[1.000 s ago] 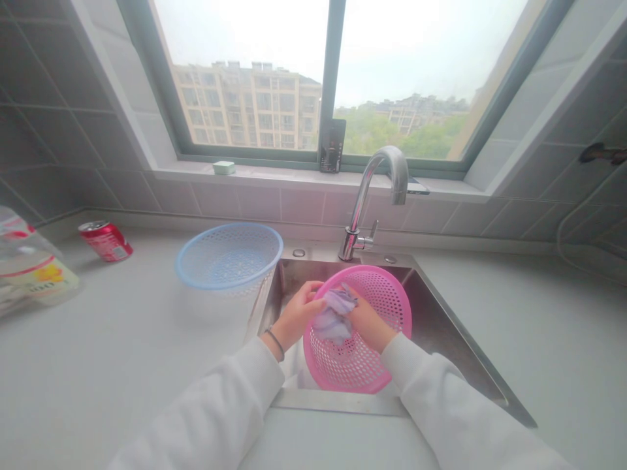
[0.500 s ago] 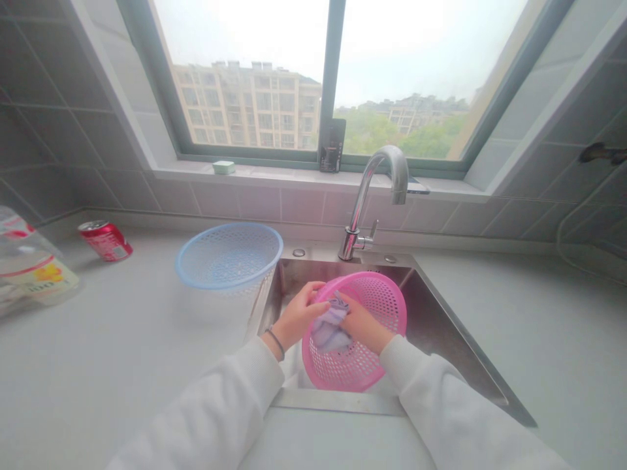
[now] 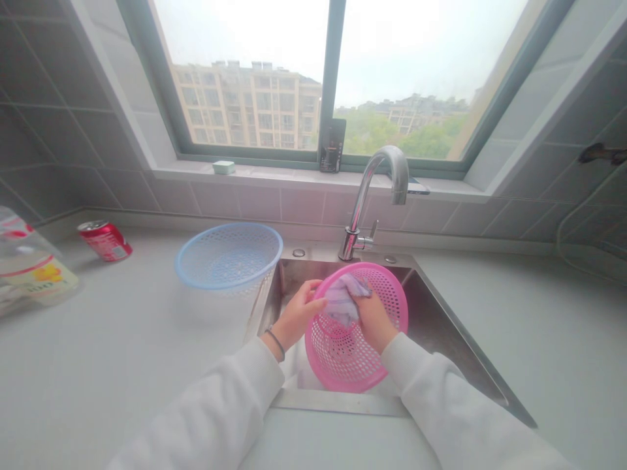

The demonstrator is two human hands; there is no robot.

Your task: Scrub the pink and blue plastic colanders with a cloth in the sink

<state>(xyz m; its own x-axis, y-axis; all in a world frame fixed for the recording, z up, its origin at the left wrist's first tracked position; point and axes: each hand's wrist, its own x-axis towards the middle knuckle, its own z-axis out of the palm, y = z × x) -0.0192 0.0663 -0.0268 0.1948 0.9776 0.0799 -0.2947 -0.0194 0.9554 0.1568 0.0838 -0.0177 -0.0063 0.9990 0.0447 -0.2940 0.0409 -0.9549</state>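
A pink plastic basket (image 3: 360,365) with a holed wall is tilted in the steel sink (image 3: 337,401), its open side facing me. My left hand (image 3: 300,312) grips the basket's left rim, with the thumb over the edge and the other fingers partly hidden behind it. Inside the basket, my right hand (image 3: 376,318) is closed on a pale purple-and-white cloth (image 3: 343,299), which is bunched against the upper part of the inner wall.
To the left of the sink a blue plastic basket (image 3: 230,284) stands on the counter (image 3: 161,378). Farther left are a red can (image 3: 105,241) and a clear plastic bottle (image 3: 36,267). A chrome faucet (image 3: 360,202) rises behind the sink. Green soap (image 3: 224,167) lies on the windowsill.
My right hand has moved the cloth up and to the right along the basket's inside. The pink basket has shifted slightly; my left hand stays at its left rim.
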